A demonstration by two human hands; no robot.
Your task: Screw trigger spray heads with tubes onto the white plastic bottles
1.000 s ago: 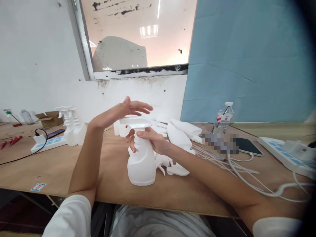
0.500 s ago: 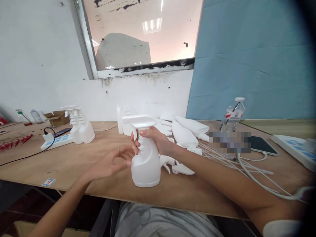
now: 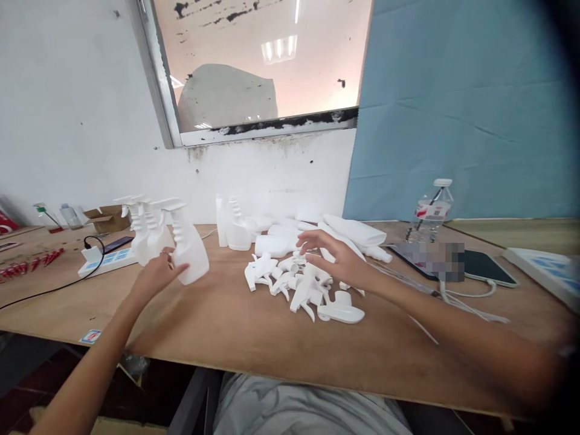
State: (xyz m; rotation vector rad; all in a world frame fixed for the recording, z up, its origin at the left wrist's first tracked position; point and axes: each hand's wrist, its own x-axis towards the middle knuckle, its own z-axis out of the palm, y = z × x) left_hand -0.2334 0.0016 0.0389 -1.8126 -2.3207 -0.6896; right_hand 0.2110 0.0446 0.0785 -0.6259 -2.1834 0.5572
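Observation:
A white spray bottle (image 3: 194, 257) with its trigger head on stands at the left, tilted slightly. My left hand (image 3: 158, 272) grips its lower body, thumb in front and the other fingers partly hidden behind it. Just beyond are two more white spray bottles (image 3: 141, 238) fitted with trigger heads. Over at the middle, my right hand (image 3: 338, 257) hovers with fingers apart and nothing in it. Beneath and beside it lies a heap of loose white trigger spray heads (image 3: 303, 287).
White bottles without heads (image 3: 351, 232) lie behind the heap, and two headless bottles (image 3: 238, 235) stand near the wall. Thin white tubes, a clear drink bottle (image 3: 432, 211) and a tablet-like device (image 3: 489, 269) are at right. At left are a power strip (image 3: 111, 261) and cardboard box (image 3: 109, 219).
The spray bottle has gone from my right hand at the centre to my left hand, beside the other assembled bottles. My right hand has let go and moved right over the spray heads.

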